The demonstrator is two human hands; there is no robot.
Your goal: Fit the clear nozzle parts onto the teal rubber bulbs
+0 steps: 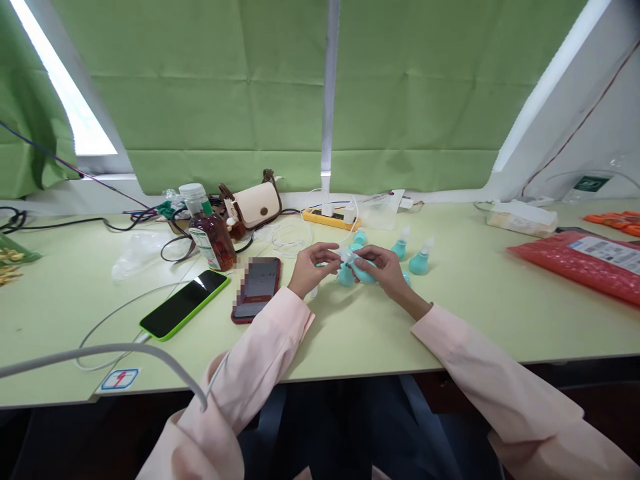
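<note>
Above the pale green table, my right hand (381,267) is closed round a teal bulb (366,269) that has a clear tip pointing left. The fingers of my left hand (316,265) are pinched at that clear tip (346,255), so both hands meet on the one piece. Several similar teal bulbs stand close by: one with a clear nozzle (399,247) and another (419,263) to the right of my hands, others partly hidden behind and below my fingers.
Left of my hands lie a red-cased phone (257,290) and a green-cased phone (185,305). Behind them stand a bottle (213,233) and a cream bag (257,204). A yellow power strip (330,219) sits at the back. Red bubble wrap (560,259) lies far right.
</note>
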